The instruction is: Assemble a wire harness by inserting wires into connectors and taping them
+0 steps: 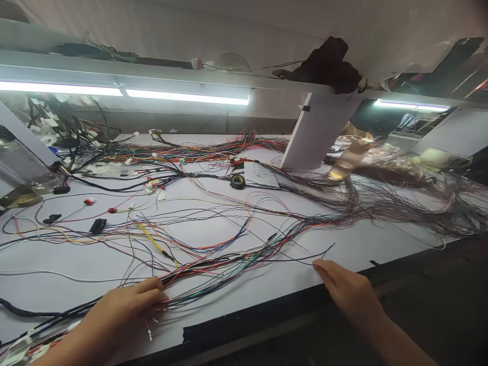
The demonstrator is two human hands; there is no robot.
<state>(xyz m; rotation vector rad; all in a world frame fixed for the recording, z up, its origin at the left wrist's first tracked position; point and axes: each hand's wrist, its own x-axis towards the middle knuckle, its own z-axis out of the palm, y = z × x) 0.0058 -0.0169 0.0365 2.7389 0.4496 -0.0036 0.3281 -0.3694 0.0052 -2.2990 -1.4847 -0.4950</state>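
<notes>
As I looked down through the head camera, a roll of black tape (238,181) lay mid-way along a white worktop (362,249). Nearer the camera than the roll and to its left, I had the left hand (127,305) curled over a bundle of coloured wires (232,269), its fingers drawn in around them. The bundle ran on past the roll's near side toward the right. Nearer and to the roll's right, I had the right hand (346,287) pinching a thin dark wire (295,261) between narrowed fingertips. A black connector (98,225) sat left of the roll, a white card (261,174) just beside it on the right, and a white upright panel (320,129) farther right, behind it.
</notes>
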